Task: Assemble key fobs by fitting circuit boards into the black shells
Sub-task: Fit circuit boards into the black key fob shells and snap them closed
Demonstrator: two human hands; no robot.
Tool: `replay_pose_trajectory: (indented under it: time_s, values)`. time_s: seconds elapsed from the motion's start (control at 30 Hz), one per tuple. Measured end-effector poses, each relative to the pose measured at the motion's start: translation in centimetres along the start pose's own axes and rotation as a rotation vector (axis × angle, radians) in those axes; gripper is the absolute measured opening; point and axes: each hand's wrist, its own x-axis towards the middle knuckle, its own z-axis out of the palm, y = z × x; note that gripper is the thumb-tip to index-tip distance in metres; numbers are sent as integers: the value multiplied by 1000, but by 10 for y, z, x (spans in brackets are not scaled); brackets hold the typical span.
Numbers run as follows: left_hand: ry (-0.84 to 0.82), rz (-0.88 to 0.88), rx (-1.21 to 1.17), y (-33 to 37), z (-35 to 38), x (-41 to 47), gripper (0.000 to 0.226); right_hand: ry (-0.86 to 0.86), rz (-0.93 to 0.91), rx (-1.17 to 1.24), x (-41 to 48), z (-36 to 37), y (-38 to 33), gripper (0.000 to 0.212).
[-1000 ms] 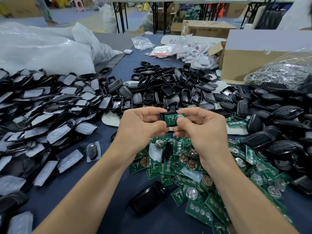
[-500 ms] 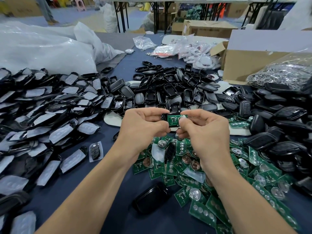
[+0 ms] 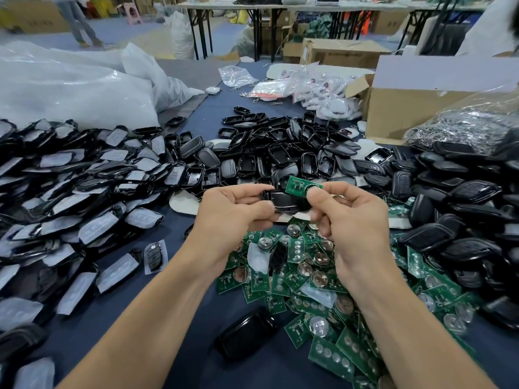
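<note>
My left hand [image 3: 234,211] grips a black key fob shell [image 3: 283,199] by its left end, its hollow side facing up. My right hand [image 3: 351,217] pinches a small green circuit board [image 3: 299,186] between thumb and forefinger. The board is tilted, lifted just above the shell's right end. Both hands hover over a pile of green circuit boards [image 3: 309,279] with coin cell holders, spread on the dark blue table [image 3: 196,346].
Empty black shells [image 3: 269,153] are heaped beyond my hands. Shells with white pads [image 3: 70,192] cover the left side, closed black covers [image 3: 463,220] the right. One black shell [image 3: 247,335] lies near the front. A cardboard box [image 3: 421,108] and plastic bags stand behind.
The circuit board was lying in the shell between both hands. Now my right hand has lifted it up and to the right, clear of the shell.
</note>
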Motion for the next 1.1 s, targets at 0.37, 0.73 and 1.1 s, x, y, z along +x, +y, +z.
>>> replay_pose_trajectory:
  time_s: [0.37,0.73,1.1]
  values:
    - [-39,-49,11,-8,-5,5,30,-107,-110,-43,-3,-1,-3,24]
    - [-96,-51,-64,-3,-7,3,28,1,-134,-37,3,-7,-5,26]
    - [-41,38,-112,3,-6,0,20,-211,103,-16,-2,-3,-4,11]
